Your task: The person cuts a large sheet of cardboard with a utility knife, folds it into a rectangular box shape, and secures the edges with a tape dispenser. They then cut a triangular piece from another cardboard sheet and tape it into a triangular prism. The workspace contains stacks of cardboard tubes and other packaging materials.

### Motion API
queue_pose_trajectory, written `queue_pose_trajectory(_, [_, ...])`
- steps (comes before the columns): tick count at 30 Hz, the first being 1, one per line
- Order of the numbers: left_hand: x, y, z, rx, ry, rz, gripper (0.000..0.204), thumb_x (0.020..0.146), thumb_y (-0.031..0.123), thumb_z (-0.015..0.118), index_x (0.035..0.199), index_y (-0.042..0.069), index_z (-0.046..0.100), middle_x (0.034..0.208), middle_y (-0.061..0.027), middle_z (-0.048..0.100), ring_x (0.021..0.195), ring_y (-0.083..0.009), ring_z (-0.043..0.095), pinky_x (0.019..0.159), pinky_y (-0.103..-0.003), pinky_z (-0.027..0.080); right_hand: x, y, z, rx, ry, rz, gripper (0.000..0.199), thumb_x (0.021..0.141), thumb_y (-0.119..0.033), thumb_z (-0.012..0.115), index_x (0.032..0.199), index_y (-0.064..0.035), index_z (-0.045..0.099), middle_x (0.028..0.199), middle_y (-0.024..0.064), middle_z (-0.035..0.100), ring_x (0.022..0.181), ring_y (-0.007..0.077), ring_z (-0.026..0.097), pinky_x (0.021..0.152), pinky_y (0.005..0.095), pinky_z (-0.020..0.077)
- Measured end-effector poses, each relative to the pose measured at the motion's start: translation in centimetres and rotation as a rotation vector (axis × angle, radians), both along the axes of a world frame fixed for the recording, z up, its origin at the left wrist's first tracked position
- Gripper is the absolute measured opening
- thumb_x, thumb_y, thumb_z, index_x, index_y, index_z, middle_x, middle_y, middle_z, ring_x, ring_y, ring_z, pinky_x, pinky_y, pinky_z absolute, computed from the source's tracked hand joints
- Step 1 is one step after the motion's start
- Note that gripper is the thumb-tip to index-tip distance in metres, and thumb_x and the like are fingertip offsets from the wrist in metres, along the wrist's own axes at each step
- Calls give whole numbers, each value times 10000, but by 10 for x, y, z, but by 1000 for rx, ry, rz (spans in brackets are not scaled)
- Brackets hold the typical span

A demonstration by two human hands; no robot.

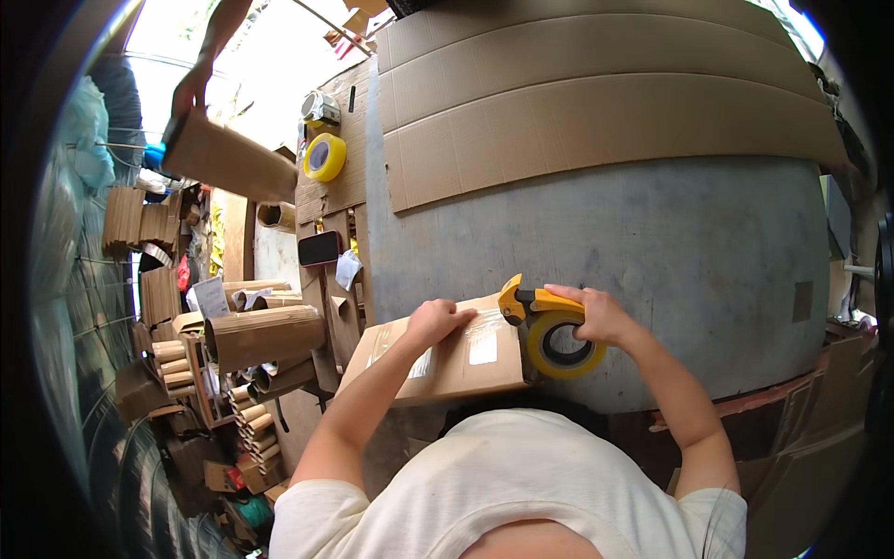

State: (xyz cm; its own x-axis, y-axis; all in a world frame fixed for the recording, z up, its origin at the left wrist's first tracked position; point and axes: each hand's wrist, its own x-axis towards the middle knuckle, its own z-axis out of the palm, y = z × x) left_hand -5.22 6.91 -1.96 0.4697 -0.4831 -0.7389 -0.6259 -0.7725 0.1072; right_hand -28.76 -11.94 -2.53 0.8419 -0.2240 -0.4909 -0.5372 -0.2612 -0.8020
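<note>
A brown cardboard box lies at the table's near edge, with white labels and shiny clear tape on its upper face. My left hand grips it along the far side, thumb on the top. In my right hand is the handle of a yellow tape dispenser, loaded with a large yellow tape roll. The dispenser's head is close to the box's right end; whether it touches the cardboard I cannot tell.
Flat cardboard sheets cover the far part of the grey table. A yellow tape roll and a phone lie left. Another person's hand holds a cardboard piece. Cardboard stacks crowd the left.
</note>
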Motion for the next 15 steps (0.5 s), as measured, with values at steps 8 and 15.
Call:
queue_pose_trajectory(8, [-35, 20, 0, -437, 532, -345, 780, 858, 512, 447, 1410, 46, 152, 1467, -161, 123, 1361, -266, 114, 1105, -352, 131, -3, 3, -9, 61, -76, 15, 822, 579, -17, 635, 1314, -316, 419, 893, 162, 624, 821, 294, 611, 762, 353, 498])
queue_pose_trajectory(15, [-38, 16, 43, 135, 256, -295, 925, 815, 713, 264, 1387, -9, 182, 1458, -209, 121, 1367, -292, 90, 1077, -503, 85, -5, 13, 17, -60, 39, 9, 824, 581, -28, 637, 1310, -343, 416, 876, 198, 542, 880, 329, 572, 840, 369, 464])
